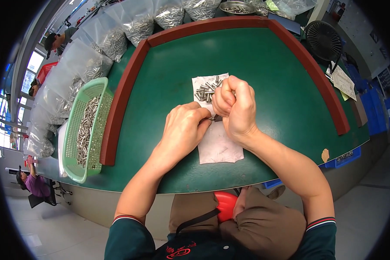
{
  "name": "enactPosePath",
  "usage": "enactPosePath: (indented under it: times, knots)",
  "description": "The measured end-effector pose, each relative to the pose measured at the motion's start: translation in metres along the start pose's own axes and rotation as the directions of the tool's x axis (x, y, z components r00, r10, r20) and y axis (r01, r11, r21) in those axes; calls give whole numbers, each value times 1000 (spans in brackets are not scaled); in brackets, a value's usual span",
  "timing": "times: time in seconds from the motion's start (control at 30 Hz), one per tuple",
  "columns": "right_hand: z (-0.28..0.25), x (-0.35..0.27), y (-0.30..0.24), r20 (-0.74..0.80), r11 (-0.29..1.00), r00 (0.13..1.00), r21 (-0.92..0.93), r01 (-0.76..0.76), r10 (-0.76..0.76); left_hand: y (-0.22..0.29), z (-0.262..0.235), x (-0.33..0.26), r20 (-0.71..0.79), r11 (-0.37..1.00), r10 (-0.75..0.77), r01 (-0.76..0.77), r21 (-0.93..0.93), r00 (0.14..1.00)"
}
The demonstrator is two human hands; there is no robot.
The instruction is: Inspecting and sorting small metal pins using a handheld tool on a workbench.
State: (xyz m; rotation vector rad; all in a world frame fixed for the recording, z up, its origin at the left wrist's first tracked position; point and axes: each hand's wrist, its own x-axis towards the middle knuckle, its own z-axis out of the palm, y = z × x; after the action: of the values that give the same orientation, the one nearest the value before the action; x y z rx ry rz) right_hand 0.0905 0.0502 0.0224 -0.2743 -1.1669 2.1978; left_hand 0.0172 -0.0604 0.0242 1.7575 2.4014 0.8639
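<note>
Over the middle of the green table, my left hand is closed, its thumb and forefinger pinching a small metal pin that shows only in part. My right hand is curled into a fist just to the right of those fingertips. A bit of something dark shows below the fist; what the fist grips is hidden. Beneath both hands lies a smudged white paper sheet. On its far end is a loose pile of short silvery metal pins, partly covered by my right hand.
Red-brown rails border the work area. At the left stands a green perforated basket of metal pins. Clear bags of pins line the far and left edges. A metal bowl and black fan sit farther back.
</note>
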Motion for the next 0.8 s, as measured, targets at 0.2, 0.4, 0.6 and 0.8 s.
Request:
enactPosePath:
  times: [0.2, 0.4, 0.6, 0.8]
  knots:
    - [-7, 5, -11, 6, 984, 998, 168, -60, 60, 2, -9, -4, -1, 997, -37, 37, -66, 999]
    - [-9, 5, -12, -7, 992, 999, 120, -34, 35, -1, 2, -2, -26, 996, -25, 22, -90, 999]
    - [-10, 6, -10, -8, 985, 998, 165, -53, 55, 1, -1, -3, -9, 999, 23, -23, -38, 1000]
    - [-12, 7, -7, -9, 974, 998, 218, -61, 65, 0, 3, -3, -39, 999, 34, -34, -15, 999]
